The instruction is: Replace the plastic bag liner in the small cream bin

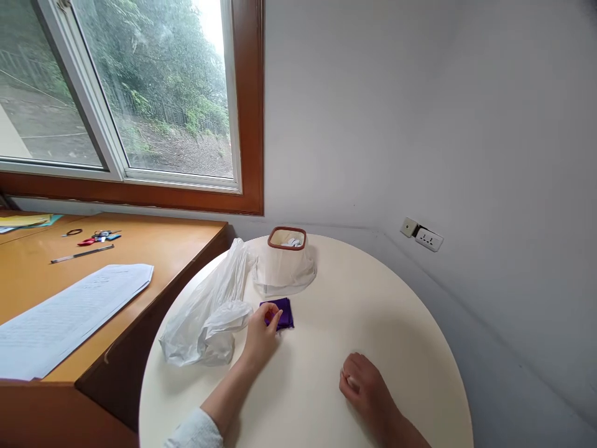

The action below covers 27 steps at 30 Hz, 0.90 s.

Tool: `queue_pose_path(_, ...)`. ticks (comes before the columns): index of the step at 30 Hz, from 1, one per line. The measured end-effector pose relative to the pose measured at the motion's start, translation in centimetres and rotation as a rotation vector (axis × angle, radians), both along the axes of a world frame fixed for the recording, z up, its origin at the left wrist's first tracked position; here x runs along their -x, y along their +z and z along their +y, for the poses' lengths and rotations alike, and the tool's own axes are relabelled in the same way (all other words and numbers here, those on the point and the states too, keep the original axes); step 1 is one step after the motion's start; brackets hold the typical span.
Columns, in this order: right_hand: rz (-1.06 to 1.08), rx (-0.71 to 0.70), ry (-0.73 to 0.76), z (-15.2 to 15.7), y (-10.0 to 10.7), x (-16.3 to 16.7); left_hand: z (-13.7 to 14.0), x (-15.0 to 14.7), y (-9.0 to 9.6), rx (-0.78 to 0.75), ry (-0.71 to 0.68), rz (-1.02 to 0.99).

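A folded purple cloth [283, 313] lies on the round table, its lower edge a little frayed. My left hand [263, 326] is at the cloth's left side, with thumb and fingers curled onto it in a pinch. Its fingertips are partly hidden. Apart from the cloth, my right hand [366, 386] rests low over the right part of the table, curled into a loose fist. I see nothing held in it.
A crumpled white plastic bag [209, 323] lies on the round table [401, 298], left of the cloth. Behind the cloth stands a bag-lined bin [284, 267] with a brown rim and crumpled paper inside. Papers [79, 311], a pen [82, 254] and keys [100, 236] lie on the left desk.
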State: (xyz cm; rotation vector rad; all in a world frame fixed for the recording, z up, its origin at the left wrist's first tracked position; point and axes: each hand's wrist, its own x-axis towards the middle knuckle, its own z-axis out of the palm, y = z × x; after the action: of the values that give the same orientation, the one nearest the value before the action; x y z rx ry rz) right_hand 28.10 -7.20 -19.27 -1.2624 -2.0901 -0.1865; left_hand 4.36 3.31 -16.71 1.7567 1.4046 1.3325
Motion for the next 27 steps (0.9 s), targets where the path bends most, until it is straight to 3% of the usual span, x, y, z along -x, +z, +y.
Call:
queue_pose_path(7,0.018,-0.042,-0.024,11.2,6.2,3.9,-0.2,0.1,-0.4,-0.082,-0.029,0.148)
queue_pose_path(13,0.001,-0.015,-0.008,19.4,10.8,8.6,-0.4,0.0,-0.5,-0.05,-0.216,0.262)
queue_pose_path(15,-0.027,0.011,-0.003,21.0,11.2,9.7,-0.4,0.1,-0.7,-0.014,-0.23,0.317)
queue_pose_path(20,-0.071,0.097,-0.055,23.0,11.1,10.5,-0.2,0.3,-1.0,0.008,-0.077,0.42)
queue_pose_path(27,-0.104,0.207,-0.067,22.5,12.2,7.6,0.0,0.5,-1.1,-0.01,-0.001,0.421)
